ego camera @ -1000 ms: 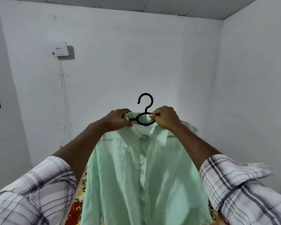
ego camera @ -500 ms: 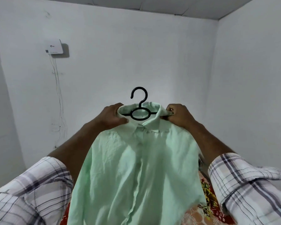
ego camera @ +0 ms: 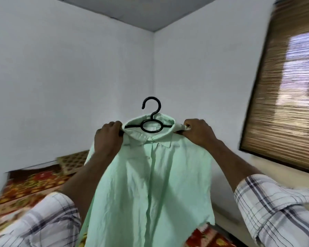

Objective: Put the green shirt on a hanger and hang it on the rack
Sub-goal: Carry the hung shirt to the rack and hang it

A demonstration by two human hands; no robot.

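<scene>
1. Held up at mid-view, above the bed: one green shirt (ego camera: 150, 184) — thin, crinkled cloth, buttoned placket straight down the middle, soft collar spread open, hem hanging loose at the near edge.
2. Threaded inside the collar: one black hanger (ego camera: 151, 119), smooth and slim, with a round ring at its centre, thin arms running out under the shoulders and a curved hook upright above the collar.
3. Grasped at the left shoulder by the left hand (ego camera: 108, 138), fingers curled over cloth and the hanger's arm end together.
4. Pinched at the right shoulder by the right hand (ego camera: 196, 132), clenched on a bunched fold of cloth at the other arm end.
5. At the near corners: two plaid sleeves (ego camera: 43, 223), pushed back off the forearms.
6. Behind: plain white walls (ego camera: 70, 77) meeting in a far corner, with open air all round the hook.
7. To the right: one slatted brown blind (ego camera: 284, 97) in a dark frame, blurred, well apart from the right hand.
8. Low on the left: one floral bedspread (ego camera: 30, 184) in red and yellow — and one lattice-patterned cloth (ego camera: 73, 159) at its far edge, against the wall.
</scene>
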